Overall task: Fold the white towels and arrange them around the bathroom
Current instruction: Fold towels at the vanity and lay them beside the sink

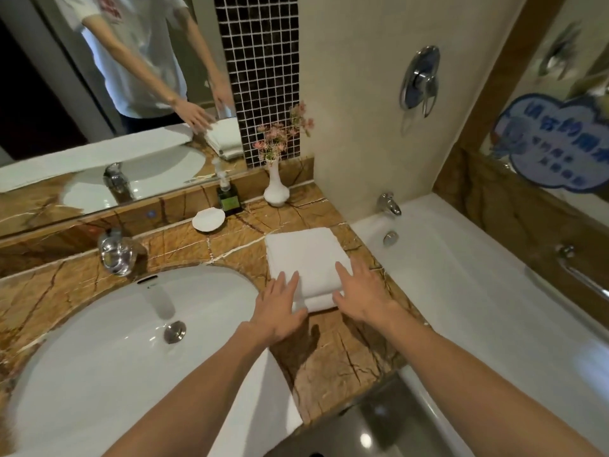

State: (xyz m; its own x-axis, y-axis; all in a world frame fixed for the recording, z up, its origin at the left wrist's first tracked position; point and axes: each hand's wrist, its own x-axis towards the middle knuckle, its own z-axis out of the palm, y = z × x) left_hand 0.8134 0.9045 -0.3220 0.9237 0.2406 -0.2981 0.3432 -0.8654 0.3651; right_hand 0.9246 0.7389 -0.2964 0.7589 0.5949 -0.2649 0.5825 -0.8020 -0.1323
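Observation:
A folded white towel (304, 255) lies flat on the brown marble counter (333, 351), between the sink and the bathtub. A second folded layer peeks out under its near edge. My left hand (280, 306) rests flat with spread fingers on the towel's near left corner. My right hand (361, 291) lies flat on the near right corner, fingers apart. Neither hand grips the cloth. The mirror (99, 110) at the back reflects the towel and my arms.
A white sink (99, 357) with a chrome tap (117, 252) fills the left. Behind the towel stand a white soap dish (208, 219), a green pump bottle (229, 199) and a white vase (276, 189) of pink flowers. The white bathtub (478, 291) runs along the right.

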